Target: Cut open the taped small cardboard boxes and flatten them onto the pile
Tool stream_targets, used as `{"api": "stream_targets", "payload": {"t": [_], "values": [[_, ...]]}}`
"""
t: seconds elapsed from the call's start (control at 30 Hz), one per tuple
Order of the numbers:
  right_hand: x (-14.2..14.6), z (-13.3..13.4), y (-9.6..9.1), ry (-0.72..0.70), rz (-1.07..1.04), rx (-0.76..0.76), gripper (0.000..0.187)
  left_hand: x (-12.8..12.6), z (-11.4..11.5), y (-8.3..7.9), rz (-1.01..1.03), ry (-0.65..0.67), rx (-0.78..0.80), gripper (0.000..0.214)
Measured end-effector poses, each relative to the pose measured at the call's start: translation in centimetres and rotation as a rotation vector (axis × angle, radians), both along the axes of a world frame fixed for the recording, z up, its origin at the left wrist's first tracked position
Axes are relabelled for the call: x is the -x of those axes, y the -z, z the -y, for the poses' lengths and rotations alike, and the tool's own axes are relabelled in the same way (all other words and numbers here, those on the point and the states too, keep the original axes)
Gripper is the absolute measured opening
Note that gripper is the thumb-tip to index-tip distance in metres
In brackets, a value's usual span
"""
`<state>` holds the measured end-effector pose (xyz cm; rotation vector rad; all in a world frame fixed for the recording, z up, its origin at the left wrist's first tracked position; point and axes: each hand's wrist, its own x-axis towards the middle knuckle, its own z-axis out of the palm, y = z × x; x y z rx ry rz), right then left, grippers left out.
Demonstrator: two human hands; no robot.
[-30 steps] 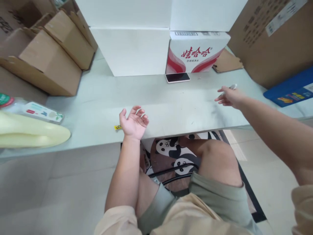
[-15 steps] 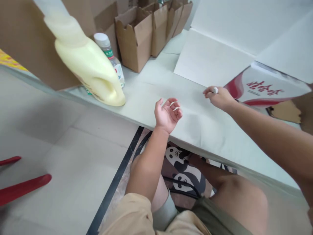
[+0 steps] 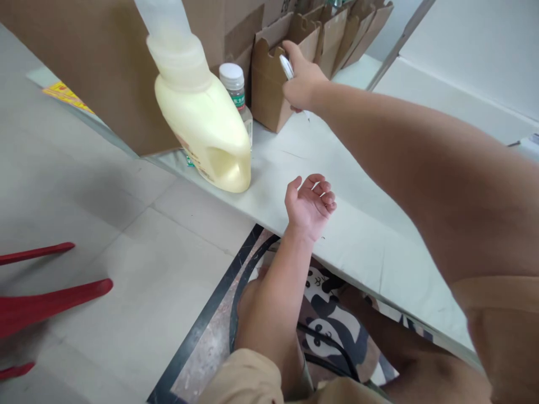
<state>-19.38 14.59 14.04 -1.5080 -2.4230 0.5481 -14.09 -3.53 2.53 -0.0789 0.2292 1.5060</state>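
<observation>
With a white pen (image 3: 287, 67) in its grasp, my right hand (image 3: 305, 84) reaches over to the nearest brown cardboard box (image 3: 269, 92). Its fingertips are at the open top edge of that box; whether they press on it I cannot tell. My left hand (image 3: 310, 207) rests palm up at the table's front edge, fingers loosely curled and apart, holding nothing. Left of it stands a pale yellow jug (image 3: 206, 118) with a whitish top. Just behind the jug is a clear bottle (image 3: 234, 84) with a white cap and green label, partly hidden.
Several similar open cardboard boxes (image 3: 332, 42) line up behind the nearest one. A large brown carton (image 3: 96, 73) is at the left, and a white box (image 3: 458, 90) at the right. Pale cloth covers the table (image 3: 362, 235). Red legs (image 3: 59, 297) stick out over the floor.
My right hand, still with the pen, has moved up and left from beside the white and red box to the nearest cardboard box. The view has shifted; my left hand keeps its pose.
</observation>
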Motion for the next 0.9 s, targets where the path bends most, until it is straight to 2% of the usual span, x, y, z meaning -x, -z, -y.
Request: {"api": "stream_targets", "payload": {"t": [0.07,0.17,0.3,0.4,0.53,0.63,0.7,0.8,0.9], "values": [[0.2,-0.9,0.2,0.094,0.031,-0.015,0.071,0.1,0.0,0.1,-0.012,0.007,0.002,0.033],[-1.4,-1.7,0.8,0.155,0.047,-0.047,0.048,0.1,-0.2,0.0,-0.031,0.005,0.02,0.033],[-5.9,-1.1,1.0,0.171,0.111,-0.032,0.029,0.0,-0.2,-0.4,-0.063,-0.01,0.045,0.036],[-10.3,0.8,0.5,0.166,0.144,-0.12,0.031,-0.4,-0.1,-0.6,-0.132,-0.042,0.053,0.036],[-18.8,5.0,-0.1,0.19,0.18,-0.254,0.037,-1.0,-0.1,-0.7,-0.263,-0.156,0.097,0.036],[-26.9,9.5,0.2,0.306,0.101,-0.3,0.05,-1.7,-0.4,-0.2,-0.395,-0.262,0.12,0.031],[-32.2,13.1,0.9,0.32,0.042,-0.386,0.052,-2.4,-0.7,0.4,-0.54,-0.337,0.114,0.025],[-38.3,18.4,2.1,0.305,-0.071,-0.533,0.044,-4.3,-1.0,1.0,-0.795,-0.437,0.001,0.015],[-41.3,21.7,3.9,0.359,-0.124,-0.545,0.031,-7.3,-0.9,0.7,-0.924,-0.387,-0.22,0.024]]}}
